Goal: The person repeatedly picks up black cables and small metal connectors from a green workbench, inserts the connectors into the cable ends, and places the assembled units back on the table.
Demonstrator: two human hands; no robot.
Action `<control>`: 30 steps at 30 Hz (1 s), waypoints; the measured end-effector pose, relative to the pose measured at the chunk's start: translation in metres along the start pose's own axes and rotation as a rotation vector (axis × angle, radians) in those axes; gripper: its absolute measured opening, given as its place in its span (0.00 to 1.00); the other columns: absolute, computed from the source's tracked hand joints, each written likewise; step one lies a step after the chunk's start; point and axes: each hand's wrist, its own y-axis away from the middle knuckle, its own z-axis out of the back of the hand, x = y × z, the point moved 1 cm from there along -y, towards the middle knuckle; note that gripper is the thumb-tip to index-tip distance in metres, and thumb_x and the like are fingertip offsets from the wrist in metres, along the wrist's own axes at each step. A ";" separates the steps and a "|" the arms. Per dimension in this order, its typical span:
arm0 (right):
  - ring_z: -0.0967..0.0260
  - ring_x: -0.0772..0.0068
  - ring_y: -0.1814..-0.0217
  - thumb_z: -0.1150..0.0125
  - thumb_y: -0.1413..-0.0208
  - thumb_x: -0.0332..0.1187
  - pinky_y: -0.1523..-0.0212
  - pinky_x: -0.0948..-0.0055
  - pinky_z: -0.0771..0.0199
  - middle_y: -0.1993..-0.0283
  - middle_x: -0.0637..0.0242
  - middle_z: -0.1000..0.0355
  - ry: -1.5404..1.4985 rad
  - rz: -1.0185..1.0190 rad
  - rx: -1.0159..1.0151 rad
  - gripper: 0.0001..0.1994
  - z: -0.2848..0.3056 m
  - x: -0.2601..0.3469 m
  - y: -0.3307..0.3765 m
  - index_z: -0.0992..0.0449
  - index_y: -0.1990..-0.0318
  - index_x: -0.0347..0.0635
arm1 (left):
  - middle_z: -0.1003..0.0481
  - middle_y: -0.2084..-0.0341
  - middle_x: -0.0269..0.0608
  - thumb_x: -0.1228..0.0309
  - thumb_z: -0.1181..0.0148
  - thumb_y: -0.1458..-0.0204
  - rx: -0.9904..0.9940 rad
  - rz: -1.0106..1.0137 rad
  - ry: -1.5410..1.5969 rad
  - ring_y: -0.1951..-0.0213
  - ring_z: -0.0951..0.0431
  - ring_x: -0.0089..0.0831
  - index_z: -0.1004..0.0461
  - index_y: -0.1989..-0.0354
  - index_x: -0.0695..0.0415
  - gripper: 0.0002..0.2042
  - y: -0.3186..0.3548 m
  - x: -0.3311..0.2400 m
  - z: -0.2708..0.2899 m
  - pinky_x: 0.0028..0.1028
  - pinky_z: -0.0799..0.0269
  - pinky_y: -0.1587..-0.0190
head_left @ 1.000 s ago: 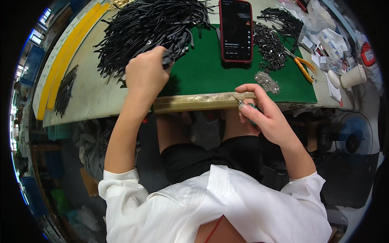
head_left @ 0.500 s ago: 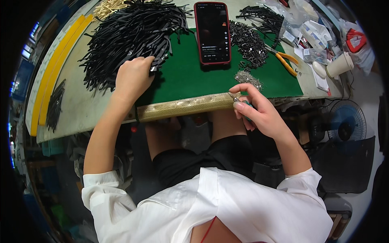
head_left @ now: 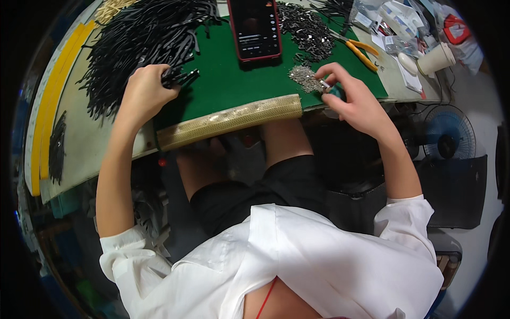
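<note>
My left hand (head_left: pixel 146 91) is closed on a black strap (head_left: pixel 186 77), whose end sticks out past my fingertips over the green mat (head_left: pixel 228 85). Beside it spreads a large heap of black straps (head_left: pixel 143 40). My right hand (head_left: pixel 353 103) curls around a small green-handled tool (head_left: pixel 338 94), mostly hidden by the fingers. Its thumb and forefinger are at the edge of a pile of tiny silver metal parts (head_left: pixel 305 78). Whether the fingertips also pinch one of these parts, I cannot make out. A pile of small black pieces (head_left: pixel 311 37) lies beyond.
A phone in a red case (head_left: pixel 255 32) stands on the mat. Orange-handled pliers (head_left: pixel 361 53) lie at the right, near a white cup (head_left: pixel 436 59) and plastic bags (head_left: pixel 396 24). A gold mesh-covered roll (head_left: pixel 231 121) lines the table's front edge. Yellow strips (head_left: pixel 58 106) run along the left.
My left hand has drawn back from the heap with a black strap. My right hand has moved from above the mesh-covered roll to the silver parts. The whole view has shifted.
</note>
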 end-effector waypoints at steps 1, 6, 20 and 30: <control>0.30 0.71 0.63 0.44 0.47 0.28 0.62 0.72 0.28 0.61 0.63 0.32 0.141 0.209 -0.009 0.17 -0.002 -0.010 -0.001 0.31 0.48 0.44 | 0.20 0.73 0.49 0.73 0.34 0.55 0.003 -0.045 -0.022 0.73 0.21 0.40 0.20 0.58 0.64 0.15 0.001 0.001 0.001 0.32 0.28 0.67; 0.29 0.56 0.56 0.42 0.49 0.27 0.52 0.62 0.28 0.57 0.59 0.30 0.318 0.231 0.096 0.16 -0.004 -0.007 -0.004 0.29 0.51 0.44 | 0.24 0.77 0.33 0.73 0.35 0.51 0.034 0.059 0.603 0.81 0.36 0.15 0.20 0.58 0.59 0.11 0.019 -0.019 0.012 0.20 0.43 0.78; 0.27 0.47 0.57 0.44 0.48 0.28 0.55 0.55 0.27 0.59 0.53 0.27 0.392 0.221 0.040 0.14 -0.011 -0.005 -0.007 0.27 0.52 0.44 | 0.26 0.82 0.28 0.67 0.34 0.47 -0.128 0.002 0.900 0.79 0.30 0.13 0.18 0.64 0.58 0.08 0.039 -0.067 0.015 0.17 0.41 0.77; 0.26 0.47 0.58 0.45 0.48 0.28 0.55 0.54 0.27 0.60 0.52 0.27 0.445 0.199 0.036 0.14 -0.011 -0.004 -0.008 0.28 0.53 0.43 | 0.27 0.79 0.29 0.77 0.40 0.47 -0.151 -0.125 0.861 0.77 0.28 0.16 0.22 0.64 0.65 0.06 0.042 -0.064 0.004 0.18 0.33 0.72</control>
